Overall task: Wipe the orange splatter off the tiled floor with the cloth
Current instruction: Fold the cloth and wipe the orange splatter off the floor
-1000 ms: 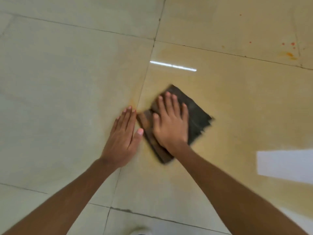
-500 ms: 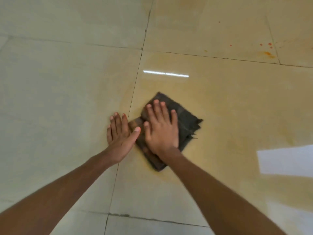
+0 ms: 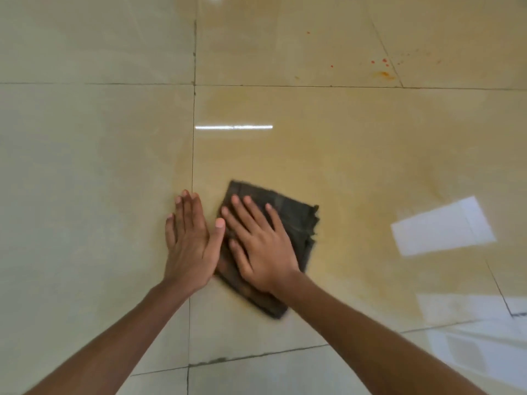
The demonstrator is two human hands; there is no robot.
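Currently, cloth (image 3: pixel 291 220) lies flat on floor (image 3: pixel 356 166), with bare tile open toward 12 and 3 o'clock. Orange splatter (image 3: pixel 383 74) is well apart at 1 o'clock. Right grip (image 3: pixel 258 246) is released, fingers straight, pressing cloth. Left grip (image 3: pixel 189 238) is released, flat on floor just beside cloth's 9 o'clock edge.

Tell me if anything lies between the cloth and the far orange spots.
Nothing visible does: only bare tiled floor and one grout line separate the cloth under the right hand from the orange splatter.

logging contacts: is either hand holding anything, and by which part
Nothing is gripped. The right hand presses flat on the cloth's middle; the left hand lies flat on the floor.
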